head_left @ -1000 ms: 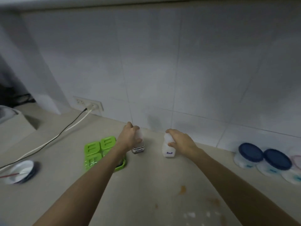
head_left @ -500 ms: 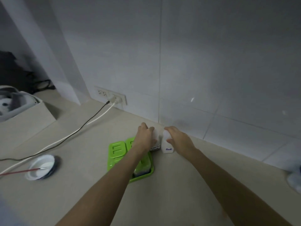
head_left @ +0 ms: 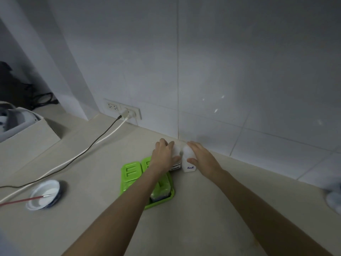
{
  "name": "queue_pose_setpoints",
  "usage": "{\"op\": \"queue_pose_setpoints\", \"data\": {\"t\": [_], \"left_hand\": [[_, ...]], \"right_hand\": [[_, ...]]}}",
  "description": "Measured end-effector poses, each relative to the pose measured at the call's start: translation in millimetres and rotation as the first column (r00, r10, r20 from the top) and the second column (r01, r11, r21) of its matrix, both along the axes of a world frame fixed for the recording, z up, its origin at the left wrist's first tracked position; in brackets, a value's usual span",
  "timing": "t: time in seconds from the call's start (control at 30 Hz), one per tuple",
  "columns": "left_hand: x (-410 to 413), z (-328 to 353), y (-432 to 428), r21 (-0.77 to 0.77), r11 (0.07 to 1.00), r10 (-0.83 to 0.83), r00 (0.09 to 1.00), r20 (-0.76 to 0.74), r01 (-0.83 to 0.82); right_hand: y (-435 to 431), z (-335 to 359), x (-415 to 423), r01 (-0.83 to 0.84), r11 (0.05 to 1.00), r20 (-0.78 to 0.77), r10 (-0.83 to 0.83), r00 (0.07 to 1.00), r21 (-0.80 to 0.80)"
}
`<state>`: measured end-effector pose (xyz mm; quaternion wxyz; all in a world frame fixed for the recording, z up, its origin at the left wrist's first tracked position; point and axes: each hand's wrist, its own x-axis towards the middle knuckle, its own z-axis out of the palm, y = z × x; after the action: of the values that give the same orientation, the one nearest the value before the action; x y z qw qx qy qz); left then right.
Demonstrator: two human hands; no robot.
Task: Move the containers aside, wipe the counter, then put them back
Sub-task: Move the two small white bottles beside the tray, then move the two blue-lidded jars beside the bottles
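Two small white shakers stand side by side on the beige counter (head_left: 203, 209), close to the tiled wall. My left hand (head_left: 163, 156) is wrapped over the left shaker (head_left: 176, 166), whose dark-printed label shows below my fingers. My right hand (head_left: 200, 157) grips the white shaker labelled "Salt" (head_left: 189, 164). The two shakers nearly touch. A green lidded container (head_left: 132, 172) sits just left of them, partly under my left forearm.
A wall socket (head_left: 122, 109) with a black and a white cable running left across the counter. A small white bowl (head_left: 44, 194) with a red-handled brush sits at the left. A box (head_left: 31, 132) stands at far left. A blurred container (head_left: 335, 196) lies at the right edge.
Both hands have carried the two shakers leftward along the wall to beside the green container. The view has swung left, so the blue-lidded tubs are out of sight.
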<state>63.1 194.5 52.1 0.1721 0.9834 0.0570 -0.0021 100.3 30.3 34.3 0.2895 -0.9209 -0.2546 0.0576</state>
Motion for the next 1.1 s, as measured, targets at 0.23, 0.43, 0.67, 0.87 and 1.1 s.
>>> {"op": "queue_pose_setpoints", "data": {"t": [0.23, 0.43, 0.67, 0.87, 1.1], "left_hand": [[-22, 27, -27, 0.311, 0.950, -0.022, 0.995, 0.093, -0.008], [-43, 32, -115, 0.287, 0.948, -0.180, 0.975, 0.133, 0.136], [-57, 18, -271, 0.307, 0.871, -0.438, 0.890, 0.131, 0.383], [-53, 18, -403, 0.125, 0.867, -0.496, 0.857, 0.138, 0.482], [-24, -10, -489, -0.160, 0.860, -0.495, 0.869, -0.029, 0.484]], "right_hand": [[-78, -2, -43, 0.178, 0.981, 0.025, -0.176, 0.984, -0.078], [-201, -5, -91, 0.294, 0.939, -0.025, -0.303, 0.953, -0.180], [-376, 16, -149, 0.419, 0.841, 0.026, -0.437, 0.899, -0.342], [-482, 24, -154, 0.507, 0.765, 0.154, -0.489, 0.858, -0.398], [-525, -6, -104, 0.554, 0.700, 0.266, -0.488, 0.832, -0.450]]}}
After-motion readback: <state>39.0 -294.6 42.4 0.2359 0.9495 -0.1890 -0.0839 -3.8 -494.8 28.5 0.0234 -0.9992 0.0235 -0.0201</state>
